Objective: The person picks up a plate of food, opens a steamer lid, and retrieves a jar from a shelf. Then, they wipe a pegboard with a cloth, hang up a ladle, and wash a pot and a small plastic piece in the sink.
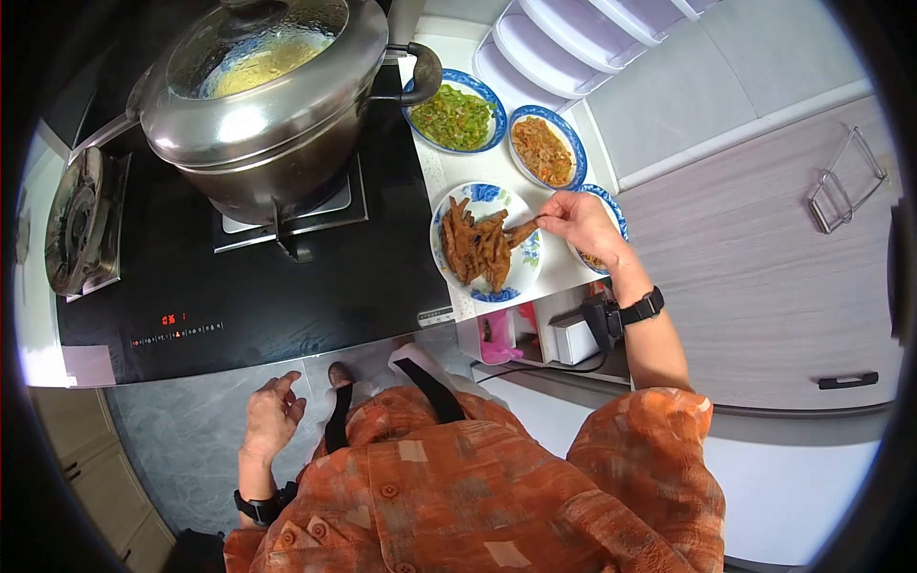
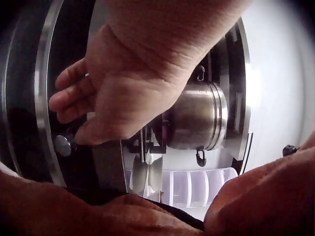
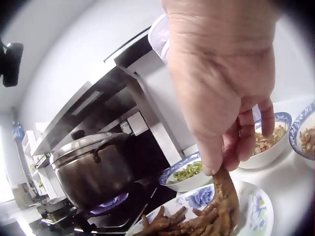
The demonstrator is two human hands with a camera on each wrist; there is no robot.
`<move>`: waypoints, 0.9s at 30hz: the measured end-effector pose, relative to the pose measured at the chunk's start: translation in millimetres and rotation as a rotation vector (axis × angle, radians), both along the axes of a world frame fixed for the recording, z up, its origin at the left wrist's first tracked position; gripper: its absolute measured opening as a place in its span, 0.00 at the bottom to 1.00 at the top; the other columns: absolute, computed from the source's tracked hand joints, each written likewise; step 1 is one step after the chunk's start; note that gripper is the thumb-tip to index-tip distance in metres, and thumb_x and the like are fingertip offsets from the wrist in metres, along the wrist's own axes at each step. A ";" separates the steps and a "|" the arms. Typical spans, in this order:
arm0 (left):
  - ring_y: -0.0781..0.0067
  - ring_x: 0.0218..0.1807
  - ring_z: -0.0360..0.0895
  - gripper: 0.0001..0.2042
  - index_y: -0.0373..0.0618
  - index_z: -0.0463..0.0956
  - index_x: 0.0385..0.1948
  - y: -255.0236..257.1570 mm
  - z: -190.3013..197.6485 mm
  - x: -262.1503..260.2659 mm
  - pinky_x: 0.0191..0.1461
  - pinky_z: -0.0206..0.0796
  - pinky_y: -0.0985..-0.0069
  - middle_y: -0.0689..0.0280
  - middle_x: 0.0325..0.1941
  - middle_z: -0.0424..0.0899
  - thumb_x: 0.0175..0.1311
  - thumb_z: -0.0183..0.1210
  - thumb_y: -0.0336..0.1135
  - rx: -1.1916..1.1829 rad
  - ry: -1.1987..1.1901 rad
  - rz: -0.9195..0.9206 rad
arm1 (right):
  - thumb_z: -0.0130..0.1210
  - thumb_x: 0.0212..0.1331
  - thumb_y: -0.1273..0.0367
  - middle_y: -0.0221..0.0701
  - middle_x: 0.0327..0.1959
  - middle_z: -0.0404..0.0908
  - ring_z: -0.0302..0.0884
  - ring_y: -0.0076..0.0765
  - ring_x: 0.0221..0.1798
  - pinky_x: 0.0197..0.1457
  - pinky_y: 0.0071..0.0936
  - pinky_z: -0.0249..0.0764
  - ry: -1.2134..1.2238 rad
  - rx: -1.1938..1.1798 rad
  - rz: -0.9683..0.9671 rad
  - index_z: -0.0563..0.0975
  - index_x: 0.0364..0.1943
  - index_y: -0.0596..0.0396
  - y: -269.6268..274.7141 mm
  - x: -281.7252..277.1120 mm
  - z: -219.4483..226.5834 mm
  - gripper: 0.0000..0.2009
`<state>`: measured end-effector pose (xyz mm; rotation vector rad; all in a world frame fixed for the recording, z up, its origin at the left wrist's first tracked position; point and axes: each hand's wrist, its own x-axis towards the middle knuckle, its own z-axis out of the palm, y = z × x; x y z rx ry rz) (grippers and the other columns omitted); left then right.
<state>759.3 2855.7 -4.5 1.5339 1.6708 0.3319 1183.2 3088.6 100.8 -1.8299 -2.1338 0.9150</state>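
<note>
My right hand (image 1: 585, 225) pinches the end of one brown chicken foot (image 3: 225, 196) between thumb and fingers. That foot slants down over a white plate with blue flowers (image 1: 489, 194), where a heap of brown chicken feet (image 1: 470, 250) lies. In the right wrist view the held foot overlaps the heap. At my left side, in front of the stove edge, my left hand (image 1: 271, 416) hangs with loosely bent fingers and holds nothing. The left wrist view shows the same hand (image 2: 133, 93) from close up.
A large lidded pot (image 1: 258, 167) stands on the black stove (image 1: 287, 325), a flame (image 3: 109, 203) under it. Behind the plate are a bowl of chopped green vegetables (image 1: 454, 116) and a bowl of shredded food (image 1: 543, 153). Another bowl (image 1: 611, 210) is partly hidden by my right hand.
</note>
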 end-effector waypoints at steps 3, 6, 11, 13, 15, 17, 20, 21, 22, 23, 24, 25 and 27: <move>0.62 0.26 0.75 0.19 0.40 0.73 0.45 2.6 -0.8 -1.5 0.34 0.68 0.70 0.58 0.26 0.76 0.46 0.59 0.27 -0.002 0.005 -0.013 | 0.60 0.50 0.73 0.24 0.21 0.75 0.68 0.17 0.26 0.31 0.18 0.68 -0.091 0.042 -0.026 0.76 0.27 0.59 -7.6 -2.7 18.4 0.05; 0.62 0.26 0.75 0.20 0.41 0.73 0.45 5.2 -0.8 -1.6 0.34 0.68 0.69 0.58 0.27 0.77 0.46 0.59 0.27 -0.014 -0.002 -0.012 | 0.61 0.51 0.71 0.23 0.22 0.75 0.68 0.17 0.26 0.31 0.18 0.68 -0.072 0.068 -0.075 0.76 0.27 0.59 -10.1 2.5 26.7 0.06; 0.61 0.27 0.75 0.20 0.41 0.73 0.45 8.9 1.0 -1.4 0.35 0.68 0.69 0.58 0.27 0.77 0.46 0.59 0.27 -0.028 -0.003 -0.016 | 0.60 0.52 0.65 0.26 0.19 0.75 0.67 0.19 0.21 0.26 0.17 0.65 0.294 -0.086 -0.188 0.76 0.24 0.57 -3.9 17.4 28.6 0.10; 0.61 0.27 0.75 0.20 0.41 0.73 0.45 9.3 0.2 -1.6 0.35 0.68 0.69 0.58 0.27 0.77 0.45 0.60 0.27 -0.018 0.007 -0.032 | 0.59 0.53 0.64 0.25 0.19 0.75 0.67 0.19 0.21 0.25 0.16 0.65 0.345 -0.208 -0.187 0.76 0.23 0.57 0.2 14.4 17.9 0.10; 0.61 0.27 0.76 0.20 0.41 0.73 0.45 8.0 -4.9 -2.2 0.35 0.68 0.69 0.58 0.27 0.77 0.45 0.60 0.27 -0.004 0.002 -0.040 | 0.59 0.53 0.62 0.27 0.18 0.76 0.71 0.19 0.22 0.25 0.17 0.66 0.352 -0.351 -0.182 0.77 0.23 0.58 3.7 9.0 -0.5 0.12; 0.61 0.27 0.76 0.20 0.41 0.73 0.45 8.8 -5.2 -3.6 0.35 0.68 0.69 0.58 0.27 0.77 0.45 0.60 0.27 0.009 0.002 -0.042 | 0.60 0.51 0.62 0.29 0.19 0.77 0.72 0.21 0.22 0.26 0.19 0.67 0.188 -0.280 -0.187 0.77 0.23 0.58 8.5 8.1 -25.6 0.13; 0.62 0.27 0.76 0.20 0.42 0.73 0.45 6.9 -1.5 -5.5 0.35 0.69 0.70 0.58 0.27 0.77 0.45 0.60 0.27 0.000 0.020 -0.023 | 0.60 0.49 0.61 0.35 0.19 0.78 0.75 0.32 0.22 0.28 0.27 0.71 -0.195 0.113 -0.105 0.77 0.23 0.56 0.3 -9.9 -36.2 0.12; 0.62 0.27 0.76 0.20 0.42 0.73 0.45 6.0 -1.5 -6.3 0.35 0.69 0.70 0.58 0.27 0.77 0.45 0.60 0.28 -0.012 0.010 -0.010 | 0.60 0.49 0.61 0.35 0.20 0.78 0.76 0.34 0.22 0.29 0.28 0.71 -0.128 0.172 -0.139 0.77 0.23 0.55 -6.3 -21.7 -30.2 0.12; 0.62 0.27 0.76 0.20 0.42 0.73 0.45 5.4 -1.7 -6.5 0.34 0.69 0.70 0.58 0.28 0.78 0.45 0.60 0.28 -0.023 -0.001 0.000 | 0.60 0.48 0.60 0.36 0.20 0.79 0.76 0.37 0.22 0.29 0.30 0.72 -0.060 0.230 -0.176 0.77 0.22 0.54 -14.9 -33.8 -25.1 0.12; 0.62 0.27 0.76 0.20 0.42 0.73 0.45 4.8 -2.0 -6.1 0.34 0.69 0.70 0.58 0.28 0.78 0.45 0.60 0.28 -0.024 -0.004 0.000 | 0.60 0.48 0.59 0.35 0.19 0.78 0.76 0.38 0.23 0.29 0.31 0.71 -0.013 0.196 -0.149 0.77 0.23 0.52 -26.7 -47.9 -24.1 0.12; 0.62 0.27 0.76 0.20 0.42 0.73 0.45 4.2 -2.3 -5.8 0.34 0.69 0.70 0.58 0.27 0.78 0.45 0.60 0.28 -0.025 -0.005 0.001 | 0.62 0.48 0.62 0.28 0.15 0.75 0.72 0.22 0.19 0.24 0.23 0.68 -0.111 0.235 -0.047 0.77 0.21 0.53 -38.2 -63.1 -21.8 0.10; 0.62 0.27 0.76 0.20 0.42 0.73 0.45 4.2 -2.6 -5.8 0.34 0.69 0.70 0.58 0.27 0.78 0.45 0.60 0.27 -0.025 -0.004 0.002 | 0.62 0.47 0.60 0.29 0.13 0.74 0.72 0.30 0.17 0.23 0.26 0.67 -0.150 0.233 0.027 0.75 0.19 0.51 -47.4 -75.5 -22.6 0.12; 0.62 0.26 0.76 0.20 0.42 0.74 0.45 4.3 -3.3 -4.4 0.34 0.69 0.70 0.58 0.27 0.77 0.45 0.60 0.27 -0.013 -0.008 0.001 | 0.62 0.46 0.59 0.30 0.13 0.74 0.72 0.33 0.17 0.23 0.29 0.67 -0.194 0.245 0.078 0.74 0.18 0.51 -55.3 -90.9 -29.5 0.13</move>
